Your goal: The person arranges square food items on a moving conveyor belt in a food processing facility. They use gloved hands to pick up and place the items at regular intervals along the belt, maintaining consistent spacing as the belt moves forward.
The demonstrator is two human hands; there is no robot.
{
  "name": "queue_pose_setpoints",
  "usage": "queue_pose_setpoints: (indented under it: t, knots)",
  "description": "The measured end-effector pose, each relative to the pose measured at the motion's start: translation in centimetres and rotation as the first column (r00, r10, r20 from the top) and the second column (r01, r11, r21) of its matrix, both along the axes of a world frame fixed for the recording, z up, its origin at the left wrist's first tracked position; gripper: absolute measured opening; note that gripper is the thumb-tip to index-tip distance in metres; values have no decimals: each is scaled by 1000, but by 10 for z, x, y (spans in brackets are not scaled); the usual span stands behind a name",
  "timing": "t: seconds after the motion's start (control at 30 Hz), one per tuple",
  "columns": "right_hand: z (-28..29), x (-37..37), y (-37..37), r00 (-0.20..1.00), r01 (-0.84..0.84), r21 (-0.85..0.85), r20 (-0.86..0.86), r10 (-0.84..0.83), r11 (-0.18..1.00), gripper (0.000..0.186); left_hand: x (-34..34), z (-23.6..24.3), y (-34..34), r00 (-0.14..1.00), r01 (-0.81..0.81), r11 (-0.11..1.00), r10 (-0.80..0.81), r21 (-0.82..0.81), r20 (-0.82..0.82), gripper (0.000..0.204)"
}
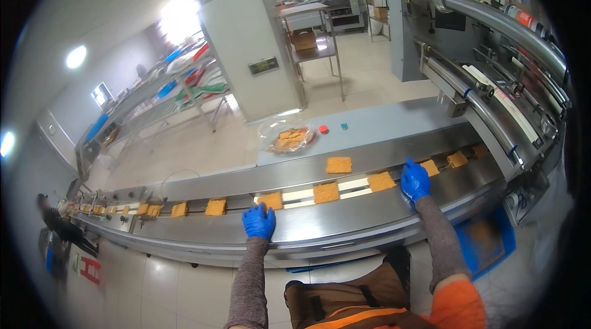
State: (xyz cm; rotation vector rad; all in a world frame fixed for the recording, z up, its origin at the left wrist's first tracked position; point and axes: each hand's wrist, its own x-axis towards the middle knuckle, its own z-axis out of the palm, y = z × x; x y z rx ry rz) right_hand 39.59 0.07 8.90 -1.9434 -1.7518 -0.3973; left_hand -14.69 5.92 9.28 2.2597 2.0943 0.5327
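Note:
Flat, square, golden-brown food pieces, perhaps crackers, lie in a spaced row along the metal conveyor. My left hand (258, 222), in a blue glove, rests at the conveyor's near edge, fingers loosely bent and slightly apart. Its fingertips are just below one square piece (270, 200); whether they touch it I cannot tell. My right hand (415, 181), also blue-gloved, is over the track with its index finger extended. It sits between a square piece (381, 182) and another piece (430, 167), seemingly holding neither. Between my hands lies another square piece (326, 192).
One loose square (339, 165) lies on the steel ledge beyond the track. Behind it are a clear plastic bag of pieces (292, 138) and a red cap (323, 129). Machine rollers (492, 15) rise at right. A blue crate (508, 230) stands low right; a person (61, 224) stands far left.

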Motion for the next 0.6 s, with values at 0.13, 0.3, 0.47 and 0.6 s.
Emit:
queue_pose_setpoints:
  t: [0.13, 0.3, 0.47, 0.6]
  knots:
    - [-3, -7, 0, 974, 174, 21, -152, -169, 985, 29, 7, 13, -14, 990, 81, 959, -109, 271, 91, 28]
    - [-29, 12, 6, 934, 298, -89, -180, -310, 950, 39, 1, 2, -2, 991, -85, 992, 74, 93, 111, 54]
    - [-28, 13, 7, 930, 350, -83, -89, -357, 933, 52, 4, -4, 4, 942, -330, 942, 325, -57, -84, 82]
    - [-8, -3, 5, 949, 311, 16, -55, -310, 950, 59, 1, 2, 5, 918, -397, 901, 389, -174, -78, 88]
